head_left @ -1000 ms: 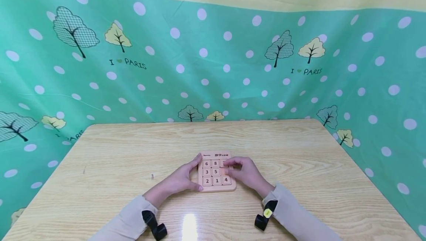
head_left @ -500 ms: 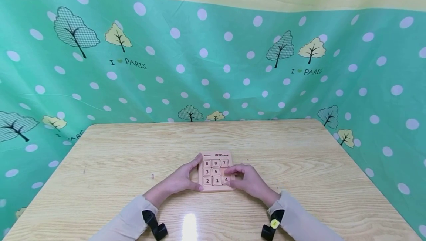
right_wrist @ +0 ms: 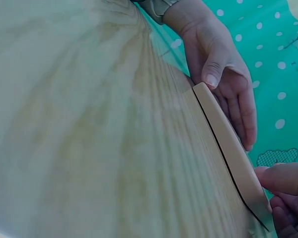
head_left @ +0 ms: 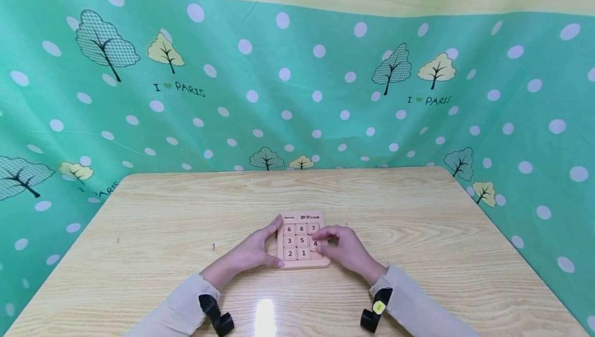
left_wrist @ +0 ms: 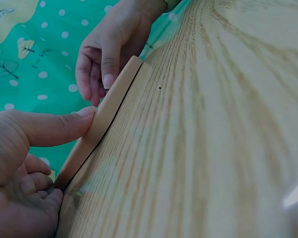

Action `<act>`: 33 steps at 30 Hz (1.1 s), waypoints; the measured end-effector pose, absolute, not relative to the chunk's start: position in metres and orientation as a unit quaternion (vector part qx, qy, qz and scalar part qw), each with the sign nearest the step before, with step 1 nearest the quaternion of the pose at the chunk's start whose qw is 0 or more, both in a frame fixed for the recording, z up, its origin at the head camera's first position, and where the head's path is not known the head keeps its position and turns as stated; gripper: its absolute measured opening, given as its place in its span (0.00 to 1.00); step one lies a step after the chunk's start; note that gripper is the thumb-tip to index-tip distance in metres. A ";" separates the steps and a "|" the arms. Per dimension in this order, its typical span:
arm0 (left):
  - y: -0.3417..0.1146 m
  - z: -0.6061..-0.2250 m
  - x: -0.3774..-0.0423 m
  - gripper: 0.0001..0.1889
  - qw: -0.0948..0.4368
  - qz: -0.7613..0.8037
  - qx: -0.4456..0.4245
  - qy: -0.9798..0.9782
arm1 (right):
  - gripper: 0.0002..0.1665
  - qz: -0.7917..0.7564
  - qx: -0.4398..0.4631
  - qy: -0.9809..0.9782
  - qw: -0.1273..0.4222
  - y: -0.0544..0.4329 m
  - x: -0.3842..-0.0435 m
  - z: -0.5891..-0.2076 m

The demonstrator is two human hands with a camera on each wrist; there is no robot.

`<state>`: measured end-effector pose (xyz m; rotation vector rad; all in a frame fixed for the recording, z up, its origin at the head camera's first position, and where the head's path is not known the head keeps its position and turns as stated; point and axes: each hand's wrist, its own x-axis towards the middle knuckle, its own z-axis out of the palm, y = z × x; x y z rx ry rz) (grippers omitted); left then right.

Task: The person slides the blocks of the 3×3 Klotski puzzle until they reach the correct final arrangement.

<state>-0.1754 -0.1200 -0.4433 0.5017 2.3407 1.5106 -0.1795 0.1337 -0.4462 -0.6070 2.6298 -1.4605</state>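
A wooden sliding number puzzle [head_left: 302,263] lies flat on the table, its numbered tiles facing up. My left hand [head_left: 255,249] holds the frame's left side, thumb at the near corner and fingertips toward the far one. At the right column, the thumb and a finger of my right hand [head_left: 346,248] pinch the 4 tile [head_left: 315,244]. That tile sits just below the 7 tile [head_left: 313,228], with a bare gap beneath it at the lower right. Both wrist views show the puzzle edge-on, its side [left_wrist: 107,114] hiding the tiles.
The puzzle rests on a light wood-grain table [head_left: 195,208]. A green dotted cloth [head_left: 297,94] printed with trees hangs behind and at the sides. Black straps with small cameras [head_left: 218,316] circle both sleeves, and glare [head_left: 265,316] shines on the near tabletop.
My right hand has come down from the 7 tile to the 4 tile, then slid the 4 tile up from the bottom right into the right column's middle. The left hand stays put.
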 end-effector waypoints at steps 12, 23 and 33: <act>-0.118 -0.443 -0.176 0.56 0.158 0.530 0.177 0.814 | 0.12 -0.486 -0.185 0.853 0.045 0.130 -0.185 -0.438; -0.119 -0.442 -0.177 0.56 0.156 0.522 0.176 0.820 | 0.14 -0.519 -0.193 0.831 0.048 0.128 -0.179 -0.448; -0.121 -0.441 -0.175 0.56 0.157 0.521 0.177 0.820 | 0.14 -0.554 -0.219 0.801 0.064 0.114 -0.167 -0.448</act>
